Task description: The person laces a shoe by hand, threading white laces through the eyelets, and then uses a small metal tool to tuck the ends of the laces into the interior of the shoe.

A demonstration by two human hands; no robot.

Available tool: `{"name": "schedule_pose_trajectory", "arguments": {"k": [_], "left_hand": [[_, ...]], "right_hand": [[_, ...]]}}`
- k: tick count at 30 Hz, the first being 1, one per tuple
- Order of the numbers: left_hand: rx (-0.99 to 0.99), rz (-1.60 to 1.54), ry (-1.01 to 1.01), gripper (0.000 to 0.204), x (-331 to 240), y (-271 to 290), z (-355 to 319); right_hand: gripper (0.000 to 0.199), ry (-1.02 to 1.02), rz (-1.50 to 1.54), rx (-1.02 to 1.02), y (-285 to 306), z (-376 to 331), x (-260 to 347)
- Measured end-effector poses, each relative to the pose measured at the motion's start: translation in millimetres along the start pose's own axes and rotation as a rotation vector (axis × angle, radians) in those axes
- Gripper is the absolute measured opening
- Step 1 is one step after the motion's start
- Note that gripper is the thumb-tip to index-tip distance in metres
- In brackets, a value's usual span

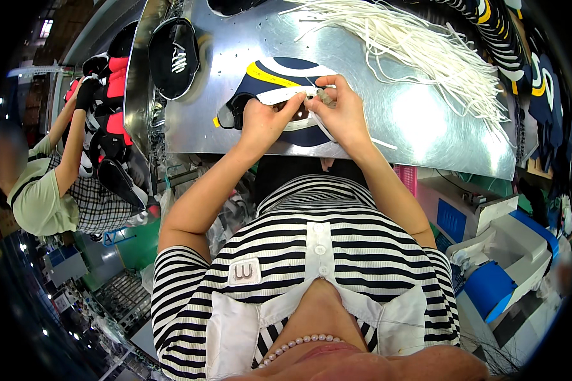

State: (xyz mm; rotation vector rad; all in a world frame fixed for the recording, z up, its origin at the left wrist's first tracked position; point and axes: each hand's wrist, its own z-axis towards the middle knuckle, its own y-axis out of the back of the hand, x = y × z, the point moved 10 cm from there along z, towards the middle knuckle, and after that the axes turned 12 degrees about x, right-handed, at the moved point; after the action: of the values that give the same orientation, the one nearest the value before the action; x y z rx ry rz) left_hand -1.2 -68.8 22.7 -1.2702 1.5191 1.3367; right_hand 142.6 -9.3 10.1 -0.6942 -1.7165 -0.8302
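Observation:
A navy shoe upper with yellow and white stripes lies on the metal table in front of me. My left hand is closed, its thumb and fingers pinching the upper's white eyelet strip. Right beside it my right hand is also closed, pinching a white shoelace at the same strip. Something pale and translucent covers a fingertip of the right hand. Between the two thumbs, the exact spot where the lace meets the eyelets is partly hidden. The lace's loose part trails toward the table's near edge.
A large heap of white shoelaces covers the table's far right. At the far left lies a black shoe upper with white lacing. Navy and yellow uppers stand right. Beyond the metal edge, another person handles red and black shoe parts.

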Motion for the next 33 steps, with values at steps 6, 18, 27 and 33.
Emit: {"name": "schedule_pose_trajectory", "arguments": {"k": [6, 18, 27, 33], "left_hand": [[-0.074, 0.044, -0.072, 0.023, 6.2, 5.5, -0.6], [-0.092, 0.327, -0.147, 0.021, -13.6, 4.7, -6.0], [0.023, 0.214, -0.240, 0.014, -16.7, -8.8, -14.0], [0.222, -0.295, 0.187, 0.023, 20.4, 2.8, 5.9]], "right_hand": [[0.031, 0.125, -0.059, 0.044, 0.1, -14.5, 14.6], [0.016, 0.173, -0.334, 0.143, 6.1, -8.0, 28.1], [0.021, 0.159, -0.676, 0.279, -30.4, 10.1, 36.9], [0.017, 0.143, -0.476, 0.165, 19.9, 5.5, 58.8]]}}
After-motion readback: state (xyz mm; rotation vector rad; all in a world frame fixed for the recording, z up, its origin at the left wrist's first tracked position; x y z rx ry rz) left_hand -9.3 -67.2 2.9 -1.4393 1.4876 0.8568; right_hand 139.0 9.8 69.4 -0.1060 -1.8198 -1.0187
